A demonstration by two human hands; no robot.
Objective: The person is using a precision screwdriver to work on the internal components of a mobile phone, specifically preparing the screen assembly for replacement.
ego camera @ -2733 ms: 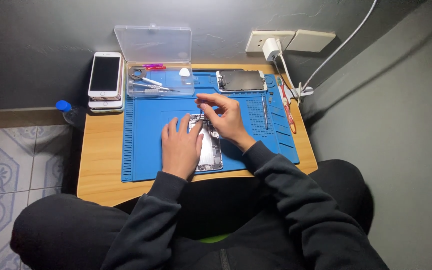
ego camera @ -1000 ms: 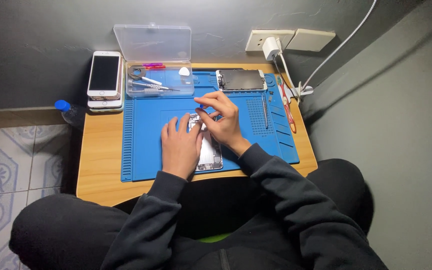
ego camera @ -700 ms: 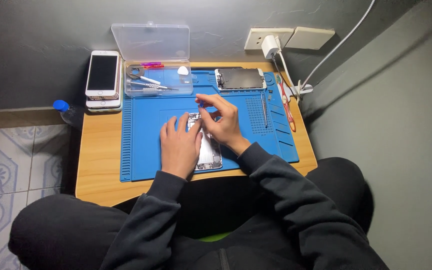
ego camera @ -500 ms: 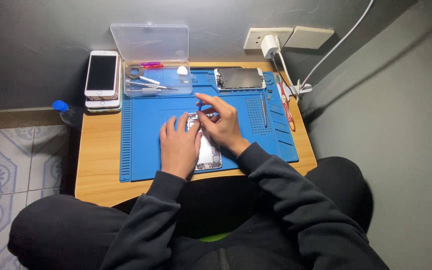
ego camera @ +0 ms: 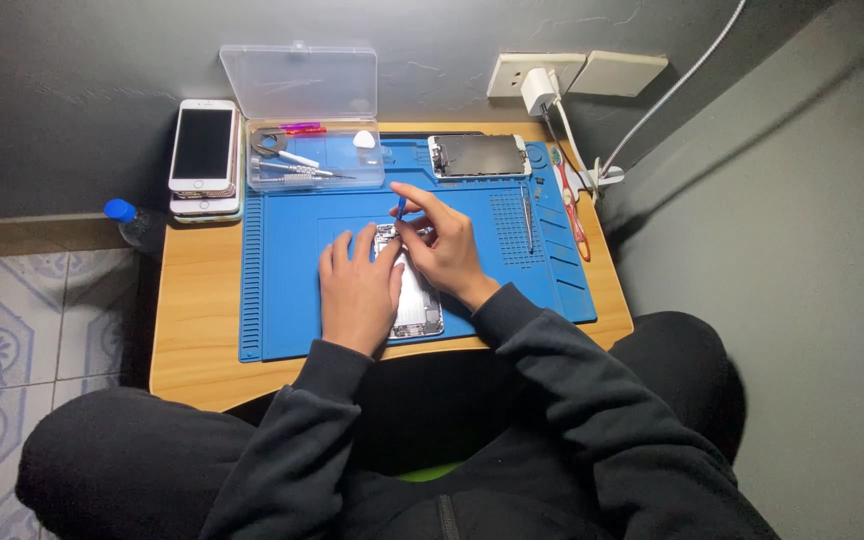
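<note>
an opened phone body (ego camera: 414, 295) lies face-up near the middle of a blue work mat (ego camera: 282, 300) on a small wooden bench (ego camera: 192, 330). the left hand (ego camera: 357, 290) rests flat on the phone body's left side, fingers spread and released, pressing it down rather than gripping it. the right hand (ego camera: 444, 242) sits just beside it over the phone's upper end, its fingers pinched around a thin blue-handled tool (ego camera: 401, 208) that stands nearly upright with its lower end at the phone's top edge.

at the far edge of the mat a clear plastic box (ego camera: 302, 150) stands with its lid up, holding small tools. to its right lies a detached screen panel (ego camera: 477, 156), dark face up. left of the box, off the mat, a stack of phones (ego camera: 204, 150) sits on the bench. a red-handled tool (ego camera: 574, 205) lies along the mat's right side, near a white charger (ego camera: 537, 90) plugged into the wall socket.
</note>
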